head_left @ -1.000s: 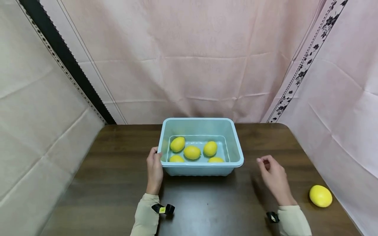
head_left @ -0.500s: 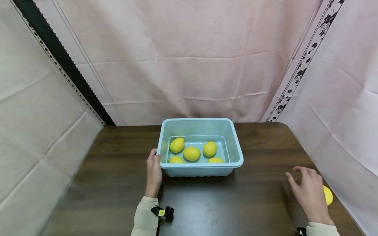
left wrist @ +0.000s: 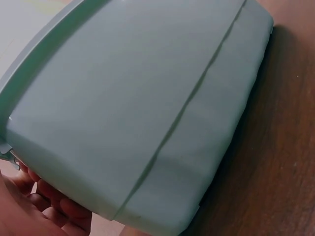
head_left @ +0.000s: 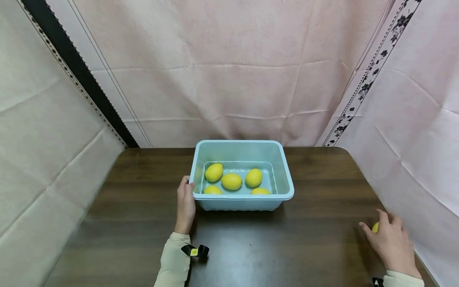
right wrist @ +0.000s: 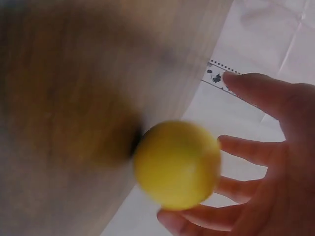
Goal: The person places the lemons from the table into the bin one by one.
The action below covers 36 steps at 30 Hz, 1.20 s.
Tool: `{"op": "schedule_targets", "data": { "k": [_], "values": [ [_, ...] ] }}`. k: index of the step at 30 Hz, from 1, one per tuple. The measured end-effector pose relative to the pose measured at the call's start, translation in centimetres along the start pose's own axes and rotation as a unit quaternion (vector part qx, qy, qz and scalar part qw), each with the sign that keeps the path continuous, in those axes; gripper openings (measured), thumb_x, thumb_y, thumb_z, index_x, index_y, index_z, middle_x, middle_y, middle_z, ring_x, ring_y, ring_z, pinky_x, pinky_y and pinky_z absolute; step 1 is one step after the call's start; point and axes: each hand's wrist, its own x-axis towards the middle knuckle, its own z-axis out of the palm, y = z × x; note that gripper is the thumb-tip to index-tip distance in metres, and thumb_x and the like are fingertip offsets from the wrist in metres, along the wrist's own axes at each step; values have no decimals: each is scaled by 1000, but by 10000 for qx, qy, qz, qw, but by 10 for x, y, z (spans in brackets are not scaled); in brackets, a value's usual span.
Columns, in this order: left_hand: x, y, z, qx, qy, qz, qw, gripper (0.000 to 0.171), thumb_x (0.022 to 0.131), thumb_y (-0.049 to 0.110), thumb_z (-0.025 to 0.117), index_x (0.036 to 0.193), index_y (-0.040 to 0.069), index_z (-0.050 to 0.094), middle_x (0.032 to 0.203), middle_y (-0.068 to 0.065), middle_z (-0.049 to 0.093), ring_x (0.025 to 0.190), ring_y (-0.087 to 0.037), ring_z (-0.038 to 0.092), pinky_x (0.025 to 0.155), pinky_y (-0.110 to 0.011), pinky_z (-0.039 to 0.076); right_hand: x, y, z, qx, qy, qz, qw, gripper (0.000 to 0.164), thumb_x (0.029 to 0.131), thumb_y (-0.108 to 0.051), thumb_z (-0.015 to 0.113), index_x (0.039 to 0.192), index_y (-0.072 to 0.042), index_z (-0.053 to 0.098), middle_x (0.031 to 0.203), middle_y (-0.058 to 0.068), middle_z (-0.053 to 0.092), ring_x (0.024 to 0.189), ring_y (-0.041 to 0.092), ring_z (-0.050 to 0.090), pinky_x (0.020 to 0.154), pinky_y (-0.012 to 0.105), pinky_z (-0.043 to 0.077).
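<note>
A light blue plastic bin [head_left: 240,204] stands on the table with several yellow lemons [head_left: 231,181] inside. My left hand [head_left: 185,205] grips its left rim, thumb on top; in the left wrist view, the curled fingers [left wrist: 74,211] lie against the bin's outside. At the table's right side my right hand [head_left: 392,243] is over another lemon [head_left: 375,227], which it mostly hides in the head view. The right wrist view shows this lemon [right wrist: 177,164] on the table, with spread fingers [right wrist: 206,216] behind it, seemingly touching, and the thumb held apart from it.
The dark wooden table [head_left: 136,223] is bounded by a pale pink cloth [head_left: 244,79] at the back and by pale cloths on both sides. A wrist camera [head_left: 202,251] sits on the left sleeve.
My right hand has moved right and toward the lemon at the table's right, now covering most of it. The left hand has kept its hold on the bin.
</note>
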Motion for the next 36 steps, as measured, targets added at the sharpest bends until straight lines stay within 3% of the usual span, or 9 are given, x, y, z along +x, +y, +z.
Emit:
{"op": "schedule_targets", "data": {
  "k": [4, 8, 13, 19, 24, 31, 36],
  "values": [
    [1, 2, 0, 26, -41, -75, 10000, 24, 103, 4, 37, 105, -12, 55, 88, -22, 43, 73, -19, 41, 67, -26, 32, 0, 7, 1, 99, -429, 106, 9990, 76, 105, -45, 61, 148, 12, 34, 139, 51, 24, 105, 75, 46, 75, 73, 45],
    [0, 8, 0, 25, -86, -145, 9999, 23, 103, 1, 35, 102, -10, 54, 87, -25, 41, 71, -19, 39, 67, -26, 31, 1, 10, 2, 119, -900, 260, 9955, 84, 104, -53, 60, 150, 10, 30, 140, 50, 23, 103, 72, 51, 75, 71, 47],
    [-1, 16, -1, 32, -111, -156, 9998, 23, 102, 0, 34, 102, -9, 55, 86, -28, 40, 70, -19, 38, 67, -26, 31, 5, 10, 2, 123, -1100, 309, 9934, 91, 102, -62, 58, 152, 8, 27, 137, 48, 27, 98, 67, 55, 72, 68, 48],
    [1, 3, 0, 62, -99, -187, 9998, 28, 103, 5, 34, 110, -13, 55, 90, -25, 41, 72, -19, 38, 67, -26, 30, 7, 6, 3, 331, -1007, 334, 9938, 90, 98, -59, 65, 144, 9, 29, 120, 44, 38, 87, 52, 58, 69, 58, 48],
    [0, -3, -1, 35, -89, -97, 9999, 28, 103, 6, 36, 109, -13, 55, 89, -25, 41, 72, -21, 40, 66, -27, 32, 7, 2, 4, 389, -866, 352, 9949, 95, 96, -60, 68, 144, 11, 28, 118, 43, 38, 89, 55, 56, 70, 59, 46],
    [0, -1, -2, 51, -121, -86, 9999, 27, 103, 6, 36, 109, -13, 54, 87, -20, 40, 72, -20, 39, 67, -26, 31, 4, -14, -1, 498, -443, -261, 9974, 93, 95, -47, 75, 142, 20, 29, 122, 42, 36, 97, 55, 53, 74, 63, 46],
    [3, -2, -2, 165, -160, -61, 9997, 27, 102, 6, 36, 110, -13, 54, 86, -16, 40, 72, -20, 39, 66, -27, 31, 3, -28, -5, 665, -63, -668, 9955, 89, 90, -35, 81, 140, 19, 32, 118, 40, 40, 91, 49, 53, 67, 55, 47]
  ]
}}
